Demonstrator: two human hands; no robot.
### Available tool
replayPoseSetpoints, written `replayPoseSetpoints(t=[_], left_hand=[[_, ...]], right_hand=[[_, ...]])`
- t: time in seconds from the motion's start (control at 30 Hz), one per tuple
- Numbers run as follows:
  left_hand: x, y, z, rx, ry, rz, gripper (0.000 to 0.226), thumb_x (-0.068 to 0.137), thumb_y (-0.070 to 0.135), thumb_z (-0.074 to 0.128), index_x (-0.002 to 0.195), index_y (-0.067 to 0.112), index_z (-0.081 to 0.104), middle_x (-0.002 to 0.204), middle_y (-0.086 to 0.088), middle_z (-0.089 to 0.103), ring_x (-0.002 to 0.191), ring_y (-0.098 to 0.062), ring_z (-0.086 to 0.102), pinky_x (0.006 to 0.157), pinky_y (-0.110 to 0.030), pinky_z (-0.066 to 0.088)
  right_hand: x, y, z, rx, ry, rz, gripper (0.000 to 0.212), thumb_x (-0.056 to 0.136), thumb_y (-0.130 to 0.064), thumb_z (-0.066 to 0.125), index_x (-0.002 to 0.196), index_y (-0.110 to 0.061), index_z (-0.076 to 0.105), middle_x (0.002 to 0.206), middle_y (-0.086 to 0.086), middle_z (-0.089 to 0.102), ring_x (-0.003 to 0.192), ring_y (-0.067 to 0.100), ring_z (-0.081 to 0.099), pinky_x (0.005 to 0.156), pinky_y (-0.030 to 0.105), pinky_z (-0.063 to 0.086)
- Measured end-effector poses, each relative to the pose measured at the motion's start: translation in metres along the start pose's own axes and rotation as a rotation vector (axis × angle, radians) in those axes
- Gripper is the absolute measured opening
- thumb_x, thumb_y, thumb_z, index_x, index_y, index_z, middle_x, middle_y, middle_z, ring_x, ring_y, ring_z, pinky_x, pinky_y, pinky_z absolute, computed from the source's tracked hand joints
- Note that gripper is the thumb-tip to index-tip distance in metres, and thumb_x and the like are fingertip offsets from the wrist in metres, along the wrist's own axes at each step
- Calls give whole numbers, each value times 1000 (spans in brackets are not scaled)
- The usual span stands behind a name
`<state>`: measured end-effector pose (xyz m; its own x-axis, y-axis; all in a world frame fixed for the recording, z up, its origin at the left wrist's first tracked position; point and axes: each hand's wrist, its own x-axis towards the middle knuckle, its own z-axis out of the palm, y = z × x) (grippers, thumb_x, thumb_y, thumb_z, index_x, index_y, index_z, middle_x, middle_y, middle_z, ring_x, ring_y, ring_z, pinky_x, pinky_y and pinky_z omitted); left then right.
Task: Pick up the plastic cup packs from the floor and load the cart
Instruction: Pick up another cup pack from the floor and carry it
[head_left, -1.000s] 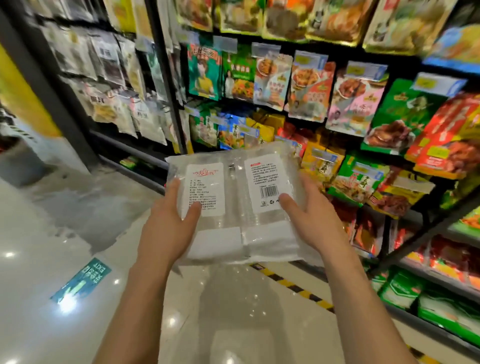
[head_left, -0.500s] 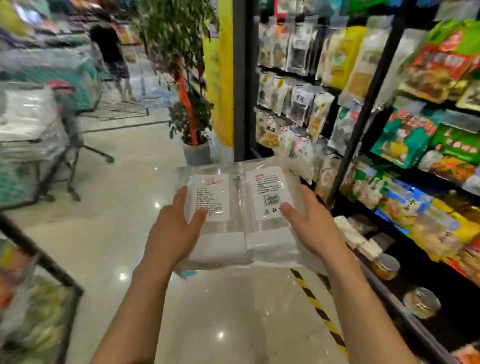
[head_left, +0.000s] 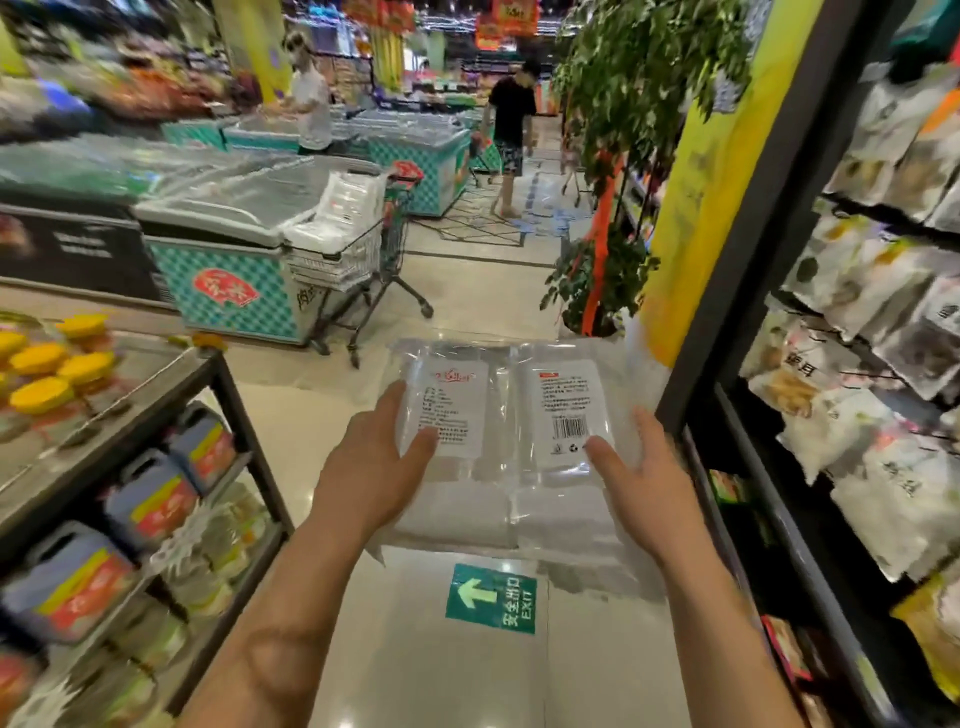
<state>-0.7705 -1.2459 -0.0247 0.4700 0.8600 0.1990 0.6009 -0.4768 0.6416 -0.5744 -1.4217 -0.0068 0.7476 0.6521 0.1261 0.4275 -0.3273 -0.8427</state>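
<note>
the left hand (head_left: 374, 467) clamps the left edge of the clear plastic cup packs (head_left: 506, 447), thumb pressed down on the top face and the other fingers hidden underneath; the right hand (head_left: 647, 483) does the same on the right edge, thumb lying beside the barcode. the packs are carried flat, off the floor, in the near middle of the aisle between the two hands. they look like two see-through sleeves side by side, each with a white printed label on top, the left one headed by red script, the right one bearing small text and a black barcode; the whitish stacked contents show through the near half. just below them on the glossy pale tiled floor (head_left: 467, 675) lies a green exit sticker with an arrow (head_left: 491, 597). farther off and to the left stands a metal wire shopping cart (head_left: 348, 260), its basket already piled above the rim with similar white-and-clear packs, parked against a teal chest freezer (head_left: 223, 280). at near left a dark metal shelf rack (head_left: 228, 395) holds yellow-lidded jars on top and blue jugs below. on the right a black rack (head_left: 769, 249) hangs with pale snack bags. a green potted tree (head_left: 613, 156) stands at the far right, and two people stand beyond.
</note>
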Motion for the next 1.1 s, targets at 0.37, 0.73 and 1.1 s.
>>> replayPoseSetpoints(t=[0.37,0.73,1.1], left_hand=[[154,-4,44,52,113,-148,67,93,53,45,151,36,17,138,-4,51,125,-23,45,89,-33,38],[403,-102,49,17,137,-195,65,93,54,45,149,36,19,140,-4,48,128,-26,41,93,-35,35],[646,-179,30,42,107,-232,66,93,53,46,150,39,16,147,-7,42,128,-28,45,93,-35,37]], right_hand=[[221,5,56,96,-218,7,64,89,-46,59,146,-33,32,136,-5,55,114,18,57,100,43,46],[435,-45,209,-61,-298,-171,55,95,-41,52,144,-35,29,119,-18,55,107,12,57,86,35,45],[642,-110,349,-65,-300,-141,61,93,-42,55,147,-33,27,125,-17,55,114,15,57,83,29,38]])
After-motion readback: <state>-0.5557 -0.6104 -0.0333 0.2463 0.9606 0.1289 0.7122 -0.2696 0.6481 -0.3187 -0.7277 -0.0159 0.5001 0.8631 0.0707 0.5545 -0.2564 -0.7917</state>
